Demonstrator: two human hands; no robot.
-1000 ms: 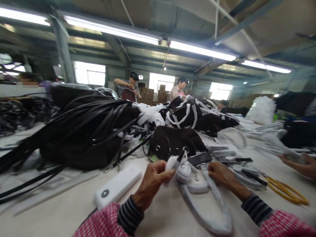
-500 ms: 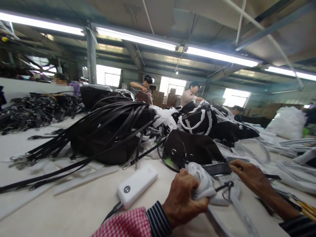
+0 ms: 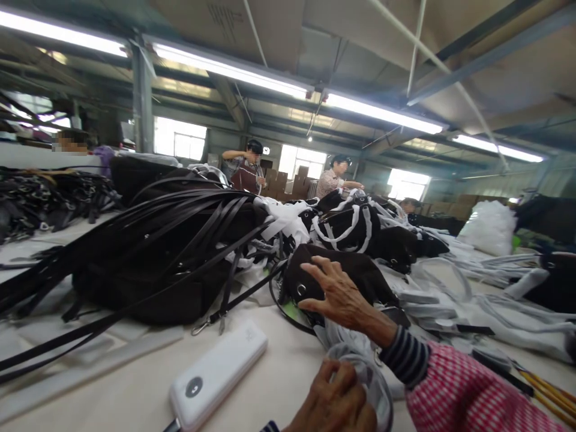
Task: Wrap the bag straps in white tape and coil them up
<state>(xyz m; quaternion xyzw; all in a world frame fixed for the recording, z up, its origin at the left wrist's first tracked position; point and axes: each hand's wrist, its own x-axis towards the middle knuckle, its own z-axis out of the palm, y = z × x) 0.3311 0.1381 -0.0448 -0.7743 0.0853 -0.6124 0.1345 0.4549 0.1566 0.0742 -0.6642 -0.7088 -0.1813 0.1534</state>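
At the bottom, my left hand is closed around a bundle wrapped in soft white material, with a grey edge along its right side. What lies inside the wrapping is hidden. My right hand reaches in from the right with its fingers spread and nothing in them. It is in front of a dark brown bag with metal eyelets; whether the fingertips touch the cloth I cannot tell. To the left, a heap of dark bags carries many long black straps with metal clips.
A white power bank with a cable lies left of my hands. Yellow-handled tools lie at the right edge. White wrapped strips spread over the right side. Behind the heap, one co-worker and another person stand.
My right hand has moved left and up, from beside the white bundle to in front of the brown bag, and its fingers have spread. My left hand and the bundle sit lower in view.
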